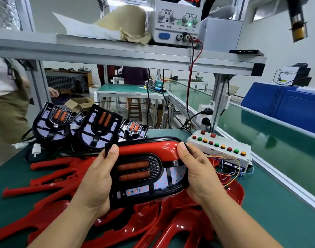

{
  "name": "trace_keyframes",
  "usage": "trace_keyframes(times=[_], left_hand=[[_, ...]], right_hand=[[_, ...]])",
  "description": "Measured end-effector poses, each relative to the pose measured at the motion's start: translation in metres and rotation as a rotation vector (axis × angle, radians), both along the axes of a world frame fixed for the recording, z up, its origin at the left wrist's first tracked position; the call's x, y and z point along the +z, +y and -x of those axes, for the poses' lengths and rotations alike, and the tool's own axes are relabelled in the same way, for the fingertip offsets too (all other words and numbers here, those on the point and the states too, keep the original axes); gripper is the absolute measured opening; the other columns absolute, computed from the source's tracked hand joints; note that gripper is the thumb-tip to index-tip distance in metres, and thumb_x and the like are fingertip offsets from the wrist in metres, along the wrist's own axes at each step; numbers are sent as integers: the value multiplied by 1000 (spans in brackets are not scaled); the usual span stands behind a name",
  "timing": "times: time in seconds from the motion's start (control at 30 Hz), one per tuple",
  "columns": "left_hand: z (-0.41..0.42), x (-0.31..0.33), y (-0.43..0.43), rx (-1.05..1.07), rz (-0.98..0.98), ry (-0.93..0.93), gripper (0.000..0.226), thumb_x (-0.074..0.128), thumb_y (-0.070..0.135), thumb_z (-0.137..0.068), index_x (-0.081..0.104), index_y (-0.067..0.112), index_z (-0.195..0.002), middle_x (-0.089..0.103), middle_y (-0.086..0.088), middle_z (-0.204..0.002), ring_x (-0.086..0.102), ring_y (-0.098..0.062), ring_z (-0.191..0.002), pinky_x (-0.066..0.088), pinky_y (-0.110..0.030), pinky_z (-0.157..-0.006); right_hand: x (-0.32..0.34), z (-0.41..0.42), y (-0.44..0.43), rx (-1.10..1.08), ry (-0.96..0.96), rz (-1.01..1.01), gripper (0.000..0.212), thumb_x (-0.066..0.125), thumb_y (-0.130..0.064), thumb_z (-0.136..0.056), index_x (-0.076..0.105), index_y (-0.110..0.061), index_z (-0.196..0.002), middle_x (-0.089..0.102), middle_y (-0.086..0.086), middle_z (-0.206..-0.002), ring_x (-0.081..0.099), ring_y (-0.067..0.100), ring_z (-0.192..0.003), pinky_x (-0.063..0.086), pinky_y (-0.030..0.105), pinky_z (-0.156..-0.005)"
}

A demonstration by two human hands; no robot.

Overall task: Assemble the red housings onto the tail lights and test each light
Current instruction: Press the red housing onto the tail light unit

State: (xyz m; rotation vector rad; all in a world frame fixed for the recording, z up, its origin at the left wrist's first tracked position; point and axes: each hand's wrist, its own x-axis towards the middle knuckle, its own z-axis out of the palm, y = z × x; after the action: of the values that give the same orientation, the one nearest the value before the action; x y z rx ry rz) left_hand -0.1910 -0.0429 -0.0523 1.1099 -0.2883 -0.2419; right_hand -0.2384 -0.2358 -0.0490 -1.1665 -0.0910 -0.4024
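At frame centre my left hand (97,178) and right hand (201,174) grip the tail light (144,174), thumbs pressing its red housing (149,146).

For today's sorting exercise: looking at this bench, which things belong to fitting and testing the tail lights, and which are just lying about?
Job: held tail light, gripped by left hand and right hand; loose red housings; bare tail lights; button box; power supply.
Lying about: paper roll; cardboard box; stool; blue machine.
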Motion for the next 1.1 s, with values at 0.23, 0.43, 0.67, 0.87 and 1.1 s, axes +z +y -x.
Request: trace_keyframes(times=[0.23, 0.43, 0.67, 0.87, 1.1], left_hand=[[-6, 7, 6, -68, -117, 54, 55, 43, 56, -91, 78, 14, -99, 74, -20, -103, 72, -39, -92, 61, -42, -67], [-6, 4, 3, -50, -136, 31, 48, 58, 60, -80, 75, 21, -103, 74, -18, -104, 72, -38, -93, 61, -44, -70], [-1, 5, -1, 7, -85, -20, 45, 61, 49, -81, 65, 17, -112, 75, -18, -99, 73, -38, -86, 60, -38, -62], [1, 10, 2, -4, -79, -62, 39, 60, 45, -83, 66, 18, -110, 75, -17, -101, 73, -37, -89, 61, -41, -64], [13, 16, -1, -11, -39, -171, 46, 68, 36, -72, 61, 21, -115, 76, -9, -100, 75, -29, -85, 60, -31, -59]], right_hand=[[2, 2, -8, 191, 107, -11, 30, 72, -30, -80, 74, -7, -100, 73, 18, -102, 71, 28, -92, 57, 38, -76], [-2, 1, -4, 182, 134, -94, 45, 69, -17, -76, 62, 8, -114, 71, 22, -100, 71, 31, -85, 58, 39, -72], [2, 2, -4, 165, 103, -131, 43, 70, -11, -73, 60, 2, -112, 72, 17, -94, 71, 27, -80, 58, 36, -70], [4, 5, -6, 209, 113, -111, 34, 74, -11, -75, 67, -1, -106, 72, 18, -96, 70, 30, -85, 58, 39, -76], [7, 5, -1, 123, 199, -67, 61, 87, -28, -60, 67, -2, -111, 72, 21, -103, 70, 33, -91, 57, 42, -77]])
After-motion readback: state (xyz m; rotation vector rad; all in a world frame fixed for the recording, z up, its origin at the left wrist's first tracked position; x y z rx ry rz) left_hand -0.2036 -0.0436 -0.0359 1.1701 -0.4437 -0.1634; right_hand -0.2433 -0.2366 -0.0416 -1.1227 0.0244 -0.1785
